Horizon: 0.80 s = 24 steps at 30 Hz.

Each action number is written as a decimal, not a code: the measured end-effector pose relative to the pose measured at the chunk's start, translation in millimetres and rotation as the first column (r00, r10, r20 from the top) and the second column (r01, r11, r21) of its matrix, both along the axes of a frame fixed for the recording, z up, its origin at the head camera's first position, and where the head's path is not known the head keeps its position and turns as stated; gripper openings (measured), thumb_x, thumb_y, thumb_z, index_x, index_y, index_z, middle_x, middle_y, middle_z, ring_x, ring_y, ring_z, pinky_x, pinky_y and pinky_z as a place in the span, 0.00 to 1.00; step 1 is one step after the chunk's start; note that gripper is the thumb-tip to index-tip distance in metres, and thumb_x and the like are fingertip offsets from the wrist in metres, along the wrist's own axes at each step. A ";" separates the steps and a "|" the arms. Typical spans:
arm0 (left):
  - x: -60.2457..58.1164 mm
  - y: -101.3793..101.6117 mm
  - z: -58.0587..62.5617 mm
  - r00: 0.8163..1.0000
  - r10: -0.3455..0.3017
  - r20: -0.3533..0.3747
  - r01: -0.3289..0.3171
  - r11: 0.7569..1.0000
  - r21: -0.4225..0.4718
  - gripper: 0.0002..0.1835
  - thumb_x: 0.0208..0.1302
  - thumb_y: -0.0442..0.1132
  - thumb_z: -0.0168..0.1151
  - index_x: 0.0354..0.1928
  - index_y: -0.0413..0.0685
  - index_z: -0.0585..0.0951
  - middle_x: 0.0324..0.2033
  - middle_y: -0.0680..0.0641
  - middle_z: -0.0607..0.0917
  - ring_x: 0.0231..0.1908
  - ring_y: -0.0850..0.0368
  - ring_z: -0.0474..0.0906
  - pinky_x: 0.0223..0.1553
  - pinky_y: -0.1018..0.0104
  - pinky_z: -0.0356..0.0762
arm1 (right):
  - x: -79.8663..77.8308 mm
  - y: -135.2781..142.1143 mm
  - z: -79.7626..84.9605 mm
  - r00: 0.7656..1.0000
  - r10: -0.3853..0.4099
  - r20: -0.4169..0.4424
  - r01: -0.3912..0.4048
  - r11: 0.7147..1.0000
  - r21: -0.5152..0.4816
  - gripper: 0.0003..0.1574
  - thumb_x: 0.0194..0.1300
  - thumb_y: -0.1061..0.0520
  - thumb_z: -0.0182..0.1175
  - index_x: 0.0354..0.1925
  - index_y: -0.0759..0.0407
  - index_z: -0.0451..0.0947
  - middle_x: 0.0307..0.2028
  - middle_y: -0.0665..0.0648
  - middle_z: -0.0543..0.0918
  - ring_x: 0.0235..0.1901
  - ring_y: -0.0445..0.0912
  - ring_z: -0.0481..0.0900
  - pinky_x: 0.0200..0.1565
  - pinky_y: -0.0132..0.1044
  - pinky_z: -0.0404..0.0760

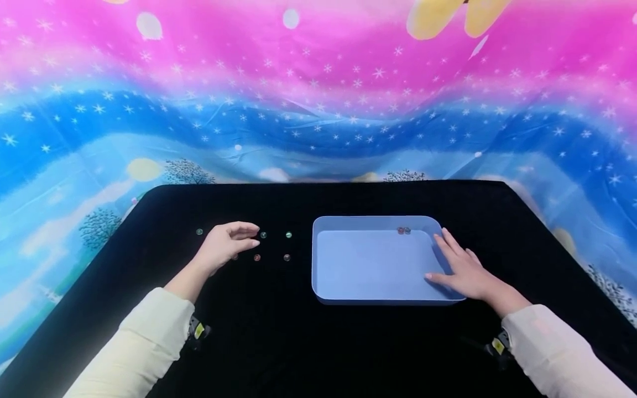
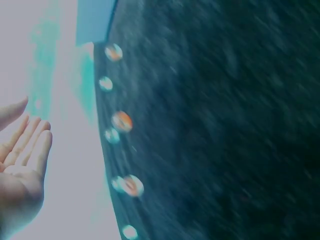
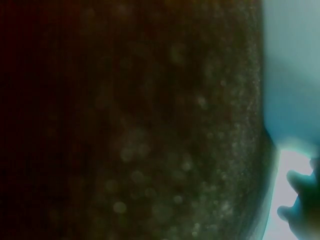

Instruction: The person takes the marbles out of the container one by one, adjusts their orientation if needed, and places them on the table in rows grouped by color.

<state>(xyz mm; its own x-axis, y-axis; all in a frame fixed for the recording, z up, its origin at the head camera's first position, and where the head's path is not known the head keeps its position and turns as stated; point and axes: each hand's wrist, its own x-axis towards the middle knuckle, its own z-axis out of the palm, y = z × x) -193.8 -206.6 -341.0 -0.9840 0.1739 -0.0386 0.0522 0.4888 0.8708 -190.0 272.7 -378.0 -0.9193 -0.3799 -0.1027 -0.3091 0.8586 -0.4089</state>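
My left hand [image 1: 223, 246] hovers over the left part of the black cloth, thumb apart from its extended fingers and nothing visible between them. Around it lie several small glass marbles, among them a green one [image 1: 288, 235], a reddish one [image 1: 256, 257] and a dark one [image 1: 286, 257]. One marble [image 1: 235, 257] is partly covered by the hand. My right hand [image 1: 465, 273] rests on the right rim of a blue rectangular tray [image 1: 368, 301], thumb reaching inside, fingers fairly straight along the wall. Two marbles [image 1: 404, 230] sit together at the tray's back right.
Black cloth [image 1: 259, 342] covers the table, whose back edge meets a pink and blue patterned curtain [image 1: 318, 99]. Another marble [image 1: 199, 231] lies left of my left hand. A dark device is strapped at each wrist. The right wrist view is dark and blurred.
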 end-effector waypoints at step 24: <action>-17.3 75.8 28.8 0.986 -0.155 -0.068 0.160 0.983 0.085 0.18 0.52 0.39 0.62 0.46 0.43 0.76 0.44 0.48 0.79 0.46 0.58 0.73 0.43 0.63 0.72 | -0.3 -0.9 2.0 1.000 -0.008 0.011 0.008 1.000 0.019 0.58 0.54 0.34 0.52 0.65 0.65 0.36 0.64 0.66 0.30 0.61 0.63 0.38 0.51 0.66 0.38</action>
<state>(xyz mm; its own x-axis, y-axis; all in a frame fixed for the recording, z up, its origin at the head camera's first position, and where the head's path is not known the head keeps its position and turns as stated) -211.1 -130.8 -312.2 -0.9440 0.3271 0.0437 0.1770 0.3900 0.9037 -190.4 271.8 -375.9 -0.9211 -0.3704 -0.1200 -0.2976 0.8686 -0.3962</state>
